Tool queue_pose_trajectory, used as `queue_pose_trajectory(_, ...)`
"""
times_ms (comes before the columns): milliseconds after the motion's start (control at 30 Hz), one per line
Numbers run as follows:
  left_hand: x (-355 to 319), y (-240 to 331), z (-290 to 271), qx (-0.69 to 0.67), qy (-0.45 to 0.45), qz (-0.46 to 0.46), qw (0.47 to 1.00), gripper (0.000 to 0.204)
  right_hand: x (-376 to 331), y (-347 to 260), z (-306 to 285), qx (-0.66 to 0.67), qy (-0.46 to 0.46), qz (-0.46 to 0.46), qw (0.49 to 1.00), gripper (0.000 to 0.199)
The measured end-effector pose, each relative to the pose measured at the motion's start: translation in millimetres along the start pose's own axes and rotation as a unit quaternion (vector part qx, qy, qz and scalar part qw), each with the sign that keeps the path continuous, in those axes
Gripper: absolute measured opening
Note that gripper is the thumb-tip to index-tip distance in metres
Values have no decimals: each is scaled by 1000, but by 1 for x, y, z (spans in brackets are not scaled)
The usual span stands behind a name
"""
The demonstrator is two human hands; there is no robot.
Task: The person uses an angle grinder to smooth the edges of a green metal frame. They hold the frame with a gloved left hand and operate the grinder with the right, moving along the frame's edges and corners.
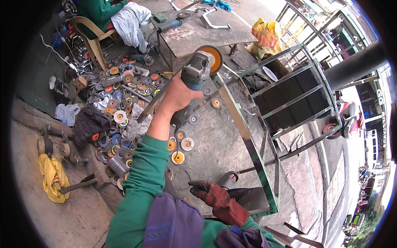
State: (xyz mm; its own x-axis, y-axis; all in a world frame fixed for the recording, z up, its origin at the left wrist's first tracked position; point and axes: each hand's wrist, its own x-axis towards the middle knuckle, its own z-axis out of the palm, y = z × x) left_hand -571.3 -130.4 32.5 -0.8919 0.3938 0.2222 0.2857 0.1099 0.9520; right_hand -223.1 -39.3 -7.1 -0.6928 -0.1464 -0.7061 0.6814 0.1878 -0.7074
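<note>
My left hand [180,93], bare below a green sleeve, is wrapped round the body of a grey-and-teal angle grinder [196,69]. An orange-yellow disc [216,60] with a dark rim is fitted at the grinder's head, facing right. The tool is held up over the floor, just left of a metal frame [236,118] of angle bars, partly green. My right hand [223,202], in a reddish-brown work glove, hangs low in front of my body near the frame's lower corner. Its fingers point left, loosely apart, and nothing shows in them.
Many used grinding discs [120,117] are heaped on the floor at left. A metal-topped table [206,39] with another grinder [169,25] stands ahead. At upper left, a person in green sits on a plastic chair [93,45]. A barred metal frame [295,101] stands right; a yellow cloth [53,177] lies left.
</note>
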Motion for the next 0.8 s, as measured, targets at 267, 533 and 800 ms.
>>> queue_pose_trajectory(267, 22, -18, -12, -51, 37, -28, 998, 34, -1, 8, 2, 120, -39, -24, 992, 44)
queue_pose_trajectory(533, -1, -20, -5, -37, 19, -58, 997, 52, 16, 14, -6, 213, -112, 3, 971, 54)
queue_pose_trajectory(800, 2, -17, -16, 40, 6, -11, 999, 60, 31, 39, -8, 479, -206, -45, 852, 68)
